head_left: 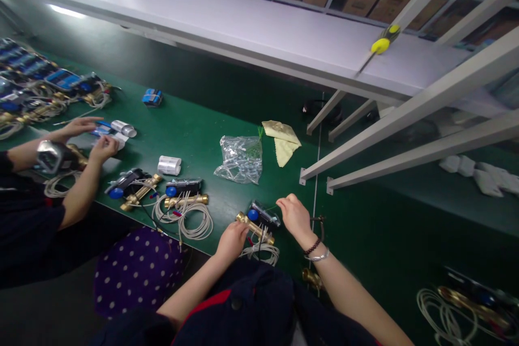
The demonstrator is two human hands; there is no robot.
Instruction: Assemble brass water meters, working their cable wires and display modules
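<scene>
In front of me lies a meter with a dark housing and a blue round cap (252, 214). Its brass pipe (261, 233) lies along the near side, above a coil of grey cable (265, 253). My left hand (232, 241) is closed, with its fingertips on the left part of that pipe. Just right of the housing, my right hand (295, 217) pinches a thin green strand (272, 207) that runs toward the meter. Where the strand meets the housing is too small to tell. A clear plastic bag (239, 159) with small parts and green strands lies beyond the meter.
A yellow cloth (283, 140) lies beside the bag. More meters (187, 200) with cables lie to my left, near a co-worker's hands (103, 148). White frame legs (365, 146) stand at right. A screwdriver (380, 46) is at the raised shelf.
</scene>
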